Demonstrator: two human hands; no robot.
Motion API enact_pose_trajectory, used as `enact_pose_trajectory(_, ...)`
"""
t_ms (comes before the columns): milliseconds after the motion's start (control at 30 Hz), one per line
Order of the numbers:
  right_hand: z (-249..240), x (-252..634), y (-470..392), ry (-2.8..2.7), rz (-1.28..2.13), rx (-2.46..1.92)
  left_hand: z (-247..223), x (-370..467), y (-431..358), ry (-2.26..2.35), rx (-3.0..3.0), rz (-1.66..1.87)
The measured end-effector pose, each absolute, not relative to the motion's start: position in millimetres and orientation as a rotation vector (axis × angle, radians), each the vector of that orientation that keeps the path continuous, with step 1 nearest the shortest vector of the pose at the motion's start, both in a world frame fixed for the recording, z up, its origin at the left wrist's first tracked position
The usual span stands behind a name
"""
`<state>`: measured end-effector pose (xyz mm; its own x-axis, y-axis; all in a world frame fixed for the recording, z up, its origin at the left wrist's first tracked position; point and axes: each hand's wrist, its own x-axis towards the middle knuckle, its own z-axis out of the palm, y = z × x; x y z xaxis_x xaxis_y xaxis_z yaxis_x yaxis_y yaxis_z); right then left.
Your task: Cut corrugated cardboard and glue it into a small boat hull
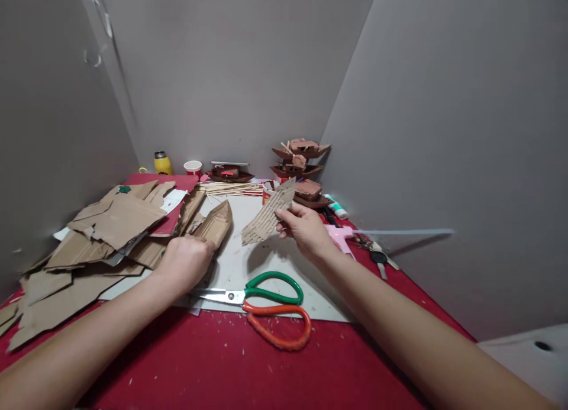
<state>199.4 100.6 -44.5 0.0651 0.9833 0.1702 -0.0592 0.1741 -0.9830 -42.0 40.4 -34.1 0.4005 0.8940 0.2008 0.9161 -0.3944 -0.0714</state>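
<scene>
My left hand [187,261] is closed on the near end of a small cardboard boat hull [217,225], which points away from me over a white board. Its fingertips are partly hidden. Between the thumb and fingers of my right hand [304,228] is a piece of corrugated cardboard [267,218], raised above the board with its ridges showing. Just in front of my hands lies a pair of scissors [255,300] with one green and one orange handle, blades pointing left.
Torn cardboard sheets [102,238] pile up on the left. Brown model boats [306,170] stand at the back, near thin wooden sticks [231,189], a paper cup [193,168] and a yellow bottle [163,163]. A pink glue gun [341,237] lies to the right on the red tabletop [199,362].
</scene>
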Motion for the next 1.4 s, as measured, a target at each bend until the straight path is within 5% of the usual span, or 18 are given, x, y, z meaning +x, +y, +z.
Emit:
enact_pose_trajectory(167, -35, 193, 90, -1.217, 1.106, -1.071, -35, -24, 16, -1.328, -2.721, -0.278)
enact_pose_trajectory(400, -27, 187, 78, -1.389, 1.218, -1.144, -22, -36, 18, -1.73, -2.429, -1.651)
enact_pose_trajectory(533, -29, 186, 78, -1.475, 1.205, -1.218, -21, -41, 36, -1.905, -2.35, -1.953)
enact_pose_trajectory(867, -52, 175, 78, -1.851, 0.81, -1.411, -41, -30, 41, -1.987, -3.085, -1.063)
enact_pose_trajectory(1100, -53, 179, 75, -2.008, 0.417, -1.534, -38, -32, 42, -1.83, -3.142, -1.045)
enact_pose_trajectory(1400, -61, 180, 84, -1.916, 0.39, -1.627, -25, -32, 38, -1.82, -3.338, -0.84)
